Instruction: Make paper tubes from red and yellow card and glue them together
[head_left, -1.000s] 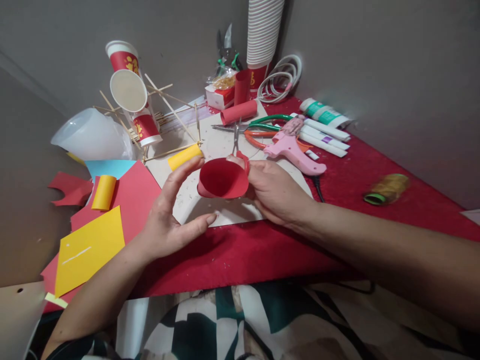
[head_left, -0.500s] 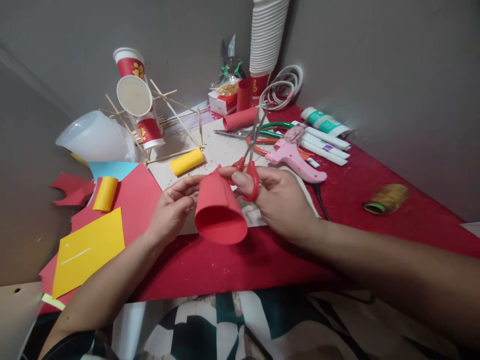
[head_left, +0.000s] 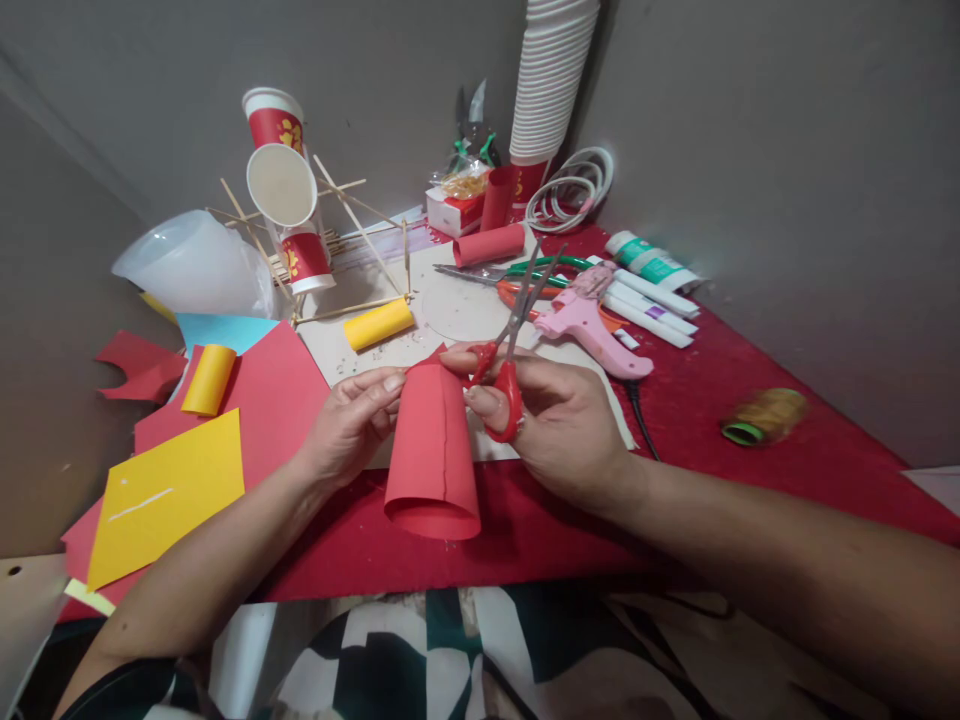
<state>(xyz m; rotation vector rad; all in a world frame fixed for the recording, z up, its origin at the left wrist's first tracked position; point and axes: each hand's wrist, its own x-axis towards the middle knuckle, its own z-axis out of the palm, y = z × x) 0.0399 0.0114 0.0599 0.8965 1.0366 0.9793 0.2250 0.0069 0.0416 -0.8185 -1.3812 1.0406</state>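
Note:
A red paper tube [head_left: 431, 450], wider at its near end and with a seam along its top side, is held between my two hands over the table's front edge. My left hand [head_left: 360, 415] pinches its far left rim between thumb and fingers. In my right hand [head_left: 566, 425] are red-handled scissors [head_left: 508, 385], thumb and finger in the loops, the blades parted and pointing up and away from the tube. Fingertips of that same hand also touch the tube's far end.
On the left lie yellow card [head_left: 176, 490], red paper [head_left: 277, 390] and a small yellow tube [head_left: 210, 380]. Behind stand paper cups [head_left: 281, 185] joined to a stick frame [head_left: 352, 308]. To the right are a pink glue gun [head_left: 589, 325], pliers [head_left: 517, 290] and a thread spool [head_left: 765, 418].
The red paper tube has tipped so its open near end points lower and its seam shows. My right hand and the scissors have shifted slightly down; the view has turned a little.

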